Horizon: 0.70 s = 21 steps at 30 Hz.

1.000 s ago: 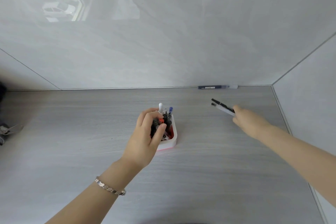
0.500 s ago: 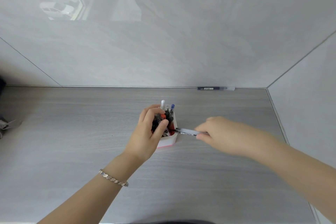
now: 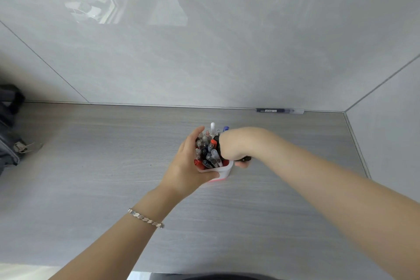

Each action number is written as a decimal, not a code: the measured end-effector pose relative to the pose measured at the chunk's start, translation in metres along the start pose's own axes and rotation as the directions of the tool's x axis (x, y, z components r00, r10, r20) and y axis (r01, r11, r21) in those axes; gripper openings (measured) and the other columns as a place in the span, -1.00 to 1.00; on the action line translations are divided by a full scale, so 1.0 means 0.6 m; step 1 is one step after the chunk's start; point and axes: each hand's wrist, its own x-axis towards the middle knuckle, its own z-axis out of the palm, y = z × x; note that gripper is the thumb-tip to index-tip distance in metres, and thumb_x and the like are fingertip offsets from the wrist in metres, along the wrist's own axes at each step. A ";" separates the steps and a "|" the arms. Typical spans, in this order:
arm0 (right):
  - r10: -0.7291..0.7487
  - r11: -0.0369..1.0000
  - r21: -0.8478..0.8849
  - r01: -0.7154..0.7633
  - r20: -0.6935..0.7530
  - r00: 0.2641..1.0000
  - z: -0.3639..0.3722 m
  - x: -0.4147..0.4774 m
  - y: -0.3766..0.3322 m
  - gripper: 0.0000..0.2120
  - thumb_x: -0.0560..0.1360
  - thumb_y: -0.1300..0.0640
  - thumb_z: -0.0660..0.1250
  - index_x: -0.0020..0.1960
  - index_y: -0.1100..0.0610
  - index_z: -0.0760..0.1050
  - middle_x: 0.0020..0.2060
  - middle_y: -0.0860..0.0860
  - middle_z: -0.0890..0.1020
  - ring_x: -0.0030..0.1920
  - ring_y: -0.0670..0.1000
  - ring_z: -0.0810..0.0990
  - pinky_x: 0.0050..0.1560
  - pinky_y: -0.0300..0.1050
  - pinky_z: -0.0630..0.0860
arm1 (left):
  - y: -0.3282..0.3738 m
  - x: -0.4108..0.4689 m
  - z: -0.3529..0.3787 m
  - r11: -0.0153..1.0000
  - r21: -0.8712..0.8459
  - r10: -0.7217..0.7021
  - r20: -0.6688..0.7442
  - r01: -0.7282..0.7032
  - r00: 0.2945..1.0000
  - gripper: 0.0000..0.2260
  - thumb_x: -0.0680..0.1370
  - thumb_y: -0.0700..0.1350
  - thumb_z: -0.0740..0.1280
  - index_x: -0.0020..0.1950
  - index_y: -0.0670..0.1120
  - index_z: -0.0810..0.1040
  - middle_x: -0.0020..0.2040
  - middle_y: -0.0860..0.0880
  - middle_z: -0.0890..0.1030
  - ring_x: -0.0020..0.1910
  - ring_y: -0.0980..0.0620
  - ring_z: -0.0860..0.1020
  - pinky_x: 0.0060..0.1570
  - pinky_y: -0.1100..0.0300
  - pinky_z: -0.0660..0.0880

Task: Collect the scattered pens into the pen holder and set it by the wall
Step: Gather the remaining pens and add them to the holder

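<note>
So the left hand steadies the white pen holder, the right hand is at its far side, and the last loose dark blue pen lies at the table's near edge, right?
Not quite: the head view shows the dark blue pen lying along the far wall, not the near edge. The left hand does steady the white pen holder, with the right hand at its far side.

So the pen holder [image 3: 223, 171] sits mid-table [image 3: 91, 166] stuffed with pens [image 3: 210, 150], left hand [image 3: 188, 170] wrapped round its left side and right hand [image 3: 236, 145] over its right, one stray pen [image 3: 280, 110] way back right against the wall [image 3: 204, 52], a bag [image 3: 9, 129] far left.
</note>
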 end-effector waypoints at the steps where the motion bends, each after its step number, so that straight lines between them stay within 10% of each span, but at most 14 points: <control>1: -0.009 0.998 0.055 0.009 0.007 1.000 0.002 0.000 0.002 -0.73 0.46 0.33 0.14 -0.41 0.19 0.32 -0.75 0.02 0.44 -0.67 -0.07 0.47 -0.49 -0.32 0.43 | 0.000 0.000 -0.001 1.000 0.013 0.000 0.005 0.000 1.000 -0.11 0.24 -0.25 0.55 0.40 0.10 0.12 0.34 0.01 0.37 0.29 0.08 0.37 0.22 0.23 0.34; 7: 0.029 0.585 0.763 0.275 -0.359 0.933 0.022 -0.043 0.074 -0.82 0.48 0.31 0.25 0.05 0.12 0.46 -0.13 0.09 0.57 -0.26 0.12 0.63 0.03 0.03 0.59 | 0.002 0.000 -0.001 0.998 0.063 0.009 -0.019 -0.008 1.000 -0.15 0.23 -0.23 0.55 0.38 0.11 0.17 0.32 0.03 0.38 0.18 0.17 0.37 0.04 0.48 0.30; 12: 0.033 0.783 0.300 0.546 -0.895 0.444 0.100 -0.027 0.088 -0.87 0.48 0.20 0.30 0.00 0.13 0.57 -0.15 -0.02 0.65 -0.14 -0.05 0.59 -0.06 -0.32 0.46 | 0.000 -0.001 0.000 0.997 0.071 -0.005 -0.024 0.007 1.000 -0.16 0.23 -0.23 0.55 0.37 0.09 0.19 0.30 0.05 0.38 0.17 0.19 0.37 -0.06 0.72 0.24; 16: -0.015 0.807 0.179 0.563 -0.947 0.322 0.127 0.021 0.084 -0.80 0.42 0.10 0.33 -0.06 0.20 0.62 -0.25 0.11 0.72 -0.27 0.06 0.65 -0.17 -0.20 0.49 | 0.003 -0.001 0.000 0.997 0.075 -0.011 -0.022 0.012 1.000 -0.17 0.23 -0.23 0.55 0.35 0.10 0.20 0.27 0.05 0.39 0.16 0.18 0.37 -0.08 0.74 0.23; 21: -0.191 0.803 0.001 0.596 -0.947 0.260 0.170 0.052 0.102 -0.67 0.56 0.07 0.14 0.09 0.27 0.56 -0.04 0.15 0.67 0.01 0.04 0.53 0.15 -0.32 0.38 | 0.007 -0.001 -0.001 0.994 0.108 -0.014 -0.010 0.015 1.000 -0.17 0.23 -0.21 0.56 0.35 0.10 0.20 0.24 0.11 0.38 0.17 0.19 0.37 -0.06 0.72 0.24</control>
